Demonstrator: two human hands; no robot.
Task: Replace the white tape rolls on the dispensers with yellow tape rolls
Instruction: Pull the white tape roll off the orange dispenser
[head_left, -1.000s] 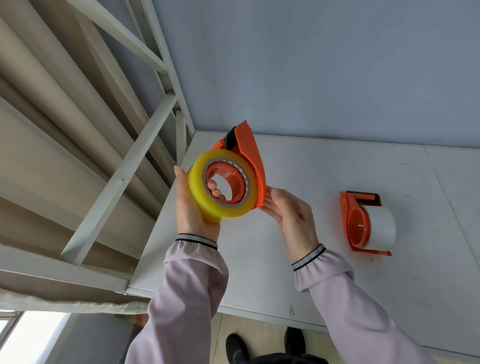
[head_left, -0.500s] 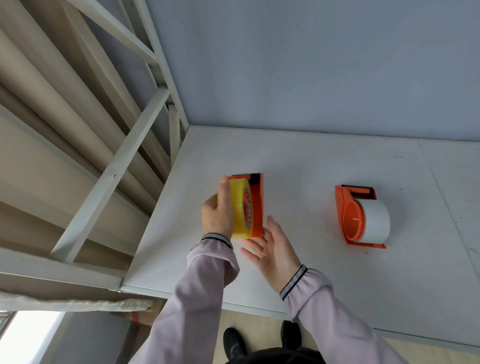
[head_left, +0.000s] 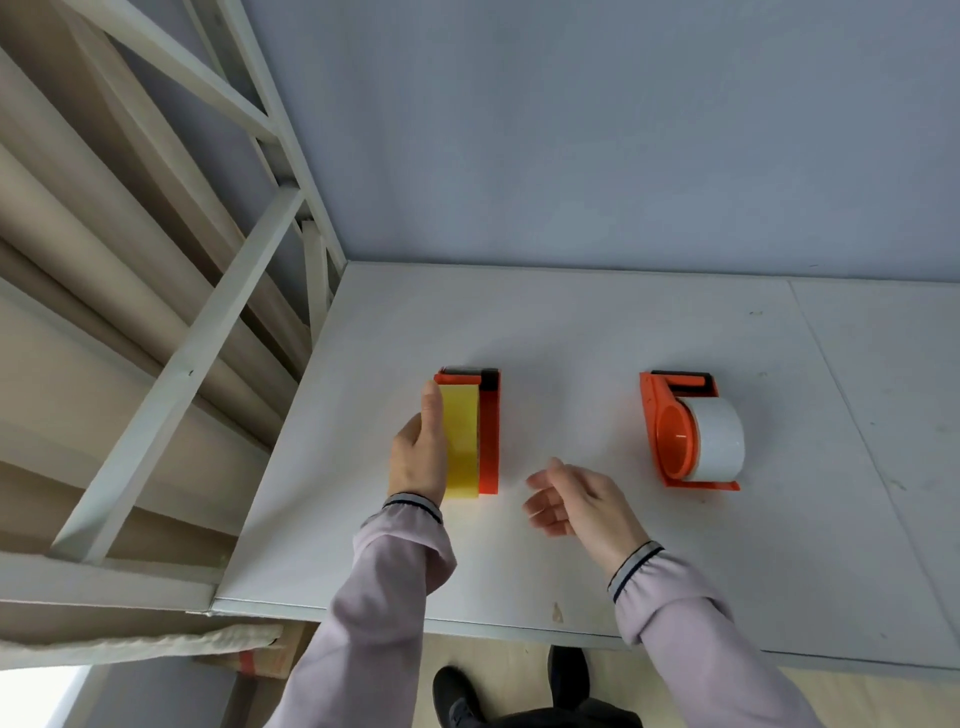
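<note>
An orange dispenser (head_left: 489, 441) stands on the white table (head_left: 571, 332) with a yellow tape roll (head_left: 461, 441) mounted on it. My left hand (head_left: 418, 452) lies against the roll's left side, thumb along its top edge, holding it. To the right, a second orange dispenser (head_left: 670, 431) carries a white tape roll (head_left: 719, 439). My right hand (head_left: 579, 501) hovers between the two dispensers, fingers loosely curled and holding nothing.
A white metal rack frame (head_left: 176, 374) with long beige rolls (head_left: 78, 249) stands at the left, close to the table's edge. A grey wall (head_left: 571, 130) backs the table. My shoes (head_left: 457, 691) show below the front edge.
The dispenser with the yellow roll came down from the air and now stands on the table. My right hand let go of it and moved right.
</note>
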